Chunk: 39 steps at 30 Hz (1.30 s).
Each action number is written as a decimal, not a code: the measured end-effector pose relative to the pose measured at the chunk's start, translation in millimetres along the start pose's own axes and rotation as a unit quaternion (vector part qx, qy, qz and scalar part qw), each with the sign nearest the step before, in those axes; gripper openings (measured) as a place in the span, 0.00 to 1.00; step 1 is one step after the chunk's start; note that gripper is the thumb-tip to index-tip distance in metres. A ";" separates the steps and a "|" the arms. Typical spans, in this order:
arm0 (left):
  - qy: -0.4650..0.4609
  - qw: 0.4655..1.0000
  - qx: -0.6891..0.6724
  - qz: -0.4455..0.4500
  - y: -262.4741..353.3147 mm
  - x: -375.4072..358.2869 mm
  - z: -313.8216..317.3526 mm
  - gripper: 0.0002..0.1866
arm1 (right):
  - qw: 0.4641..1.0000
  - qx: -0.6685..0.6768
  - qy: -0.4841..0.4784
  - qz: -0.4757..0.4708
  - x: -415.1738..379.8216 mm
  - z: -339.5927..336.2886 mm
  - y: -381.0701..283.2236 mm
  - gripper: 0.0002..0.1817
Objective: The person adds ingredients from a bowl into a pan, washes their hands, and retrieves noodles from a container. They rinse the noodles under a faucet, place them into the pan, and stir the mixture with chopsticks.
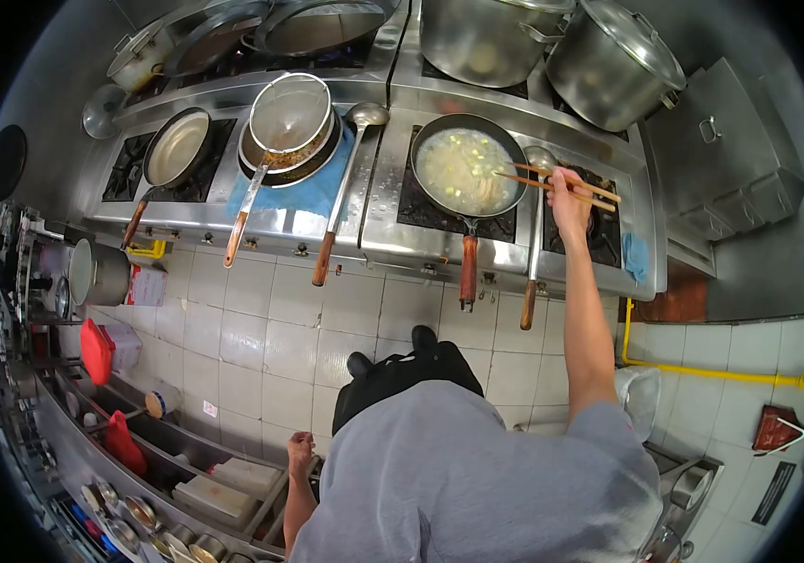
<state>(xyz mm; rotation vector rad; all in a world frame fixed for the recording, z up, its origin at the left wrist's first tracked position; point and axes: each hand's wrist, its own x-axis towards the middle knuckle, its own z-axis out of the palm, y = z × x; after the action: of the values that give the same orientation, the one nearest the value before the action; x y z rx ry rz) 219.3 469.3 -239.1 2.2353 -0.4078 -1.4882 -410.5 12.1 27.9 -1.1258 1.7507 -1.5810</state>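
A dark frying pan (470,221) with a wooden handle sits on the right stove, filled with a pale bubbling soup (463,169) with green pieces. My right hand (568,195) is closed around wooden chopsticks (601,198), whose tips reach over the pan's right side. Just right of the pan lies a ladle (533,253), its long handle hanging past the stove's front edge, beside my right forearm. Low at my side, away from the stove, my left hand (301,448) has its fingers curled; whether it holds anything is too small to tell.
A strainer (289,113) rests over a pan on a blue cloth (319,188), with another ladle (341,188) beside it. An empty pan (177,148) stands further left. Large pots (613,66) stand behind. A yellow pipe (702,370) runs at the right.
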 end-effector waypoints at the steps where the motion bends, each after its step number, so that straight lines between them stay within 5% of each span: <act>1: 0.001 1.000 -0.006 0.002 -0.4 -0.4 -0.4 0.10 | 1.000 -0.008 0.000 0.003 2.2 6.9 -4.6 0.12; 9: 0.001 0.998 -0.037 0.045 -10.8 0.7 11.0 0.11 | 0.983 -0.173 0.004 -0.064 26.4 77.4 63.7 0.12; 14: 0.010 0.998 -0.053 0.028 -21.6 -12.0 17.2 0.11 | 0.989 0.058 -0.116 0.071 0.8 103.8 32.9 0.11; 22: 0.015 0.999 -0.030 0.032 -29.2 -38.1 16.6 0.10 | 0.986 -0.143 -0.005 -0.082 16.4 33.0 35.0 0.09; 27: 0.007 0.999 -0.002 0.048 -13.1 -34.6 17.6 0.11 | 0.992 -0.099 -0.057 -0.051 -0.4 60.2 64.4 0.09; 35: 0.020 0.995 -0.079 0.054 17.4 -19.4 5.5 0.11 | 0.989 -0.023 -0.148 0.022 -9.4 87.3 8.7 0.09; 39: 0.019 0.997 -0.063 0.038 13.0 -17.9 3.6 0.10 | 0.973 -0.153 -0.028 -0.171 36.8 98.1 32.3 0.08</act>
<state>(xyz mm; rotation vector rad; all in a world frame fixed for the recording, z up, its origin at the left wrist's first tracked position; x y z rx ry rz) 209.0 465.7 -219.5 2.1225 -0.3739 -1.3910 -356.4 -72.6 -16.0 -1.6815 1.8824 -1.4775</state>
